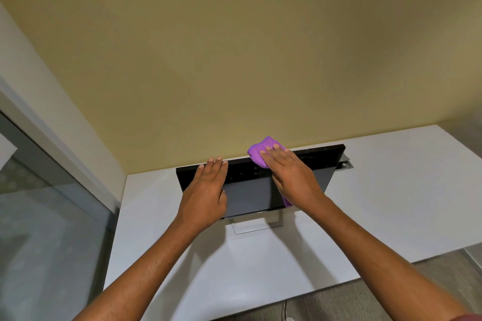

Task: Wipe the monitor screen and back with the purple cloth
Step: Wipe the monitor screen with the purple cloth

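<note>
A black monitor (250, 193) stands on a white desk (378, 206), seen from above with its screen facing me and its top edge near the wall. My left hand (207, 187) lies flat over the screen's left part, its straight fingers reaching the top edge. With straight fingers, my right hand (289, 174) presses the purple cloth (257, 151) onto the top edge right of the middle. The cloth bulges past the fingertips, and a strip of it hangs below the wrist. The monitor's back is hidden.
The monitor's silver stand foot (254, 224) rests on the desk. A yellow wall (234, 60) rises right behind the monitor. A glass partition (39, 216) borders the desk on the left. A grey bracket (345, 163) shows behind the monitor's right end. Wood floor (391, 292) lies at lower right.
</note>
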Motion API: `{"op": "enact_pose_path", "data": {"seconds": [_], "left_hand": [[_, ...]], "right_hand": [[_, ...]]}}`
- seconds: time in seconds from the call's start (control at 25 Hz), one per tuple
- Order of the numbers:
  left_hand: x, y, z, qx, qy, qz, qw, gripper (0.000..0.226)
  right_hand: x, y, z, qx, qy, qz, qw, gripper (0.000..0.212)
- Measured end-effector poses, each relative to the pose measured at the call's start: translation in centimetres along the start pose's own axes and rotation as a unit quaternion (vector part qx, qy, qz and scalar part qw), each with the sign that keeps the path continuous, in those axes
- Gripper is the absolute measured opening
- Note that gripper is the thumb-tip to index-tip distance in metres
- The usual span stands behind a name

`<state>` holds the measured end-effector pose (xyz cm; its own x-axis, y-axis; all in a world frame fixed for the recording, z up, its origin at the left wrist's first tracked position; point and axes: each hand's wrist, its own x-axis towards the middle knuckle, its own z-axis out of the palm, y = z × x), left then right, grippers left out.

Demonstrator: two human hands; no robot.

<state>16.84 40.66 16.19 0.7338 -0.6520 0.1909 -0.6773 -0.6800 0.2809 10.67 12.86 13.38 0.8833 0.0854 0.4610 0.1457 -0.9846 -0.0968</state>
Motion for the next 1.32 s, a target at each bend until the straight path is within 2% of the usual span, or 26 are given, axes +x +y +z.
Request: {"op": "enact_pose_path", "data": {"seconds": [0.6,0.76,1.04,1.32], "left_hand": [[0.2,0.4,0.3,-0.016,0.002,-0.007,1.0,0.076],[0.6,1.7,0.7,0.001,-0.004,-0.011,1.0,0.079],[3.5,5.9,2.7,0.002,-0.022,0.006,1.0,0.082],[3.8,7.5,3.8,0.008,-0.006,-0.021,1.0,0.079]], "right_hand": [[-3.2,7.3,-4.0,0.008,-0.006,0.09,0.996,0.067],[-3.3,6.9,-3.2,-0.009,-0.005,0.083,0.996,0.069],[-1.7,4.5,-1.6,-0.034,-0.001,0.002,0.999,0.075],[-3.5,9.0,-2.2,-0.054,0.025,-0.014,0.998,0.074]]}}
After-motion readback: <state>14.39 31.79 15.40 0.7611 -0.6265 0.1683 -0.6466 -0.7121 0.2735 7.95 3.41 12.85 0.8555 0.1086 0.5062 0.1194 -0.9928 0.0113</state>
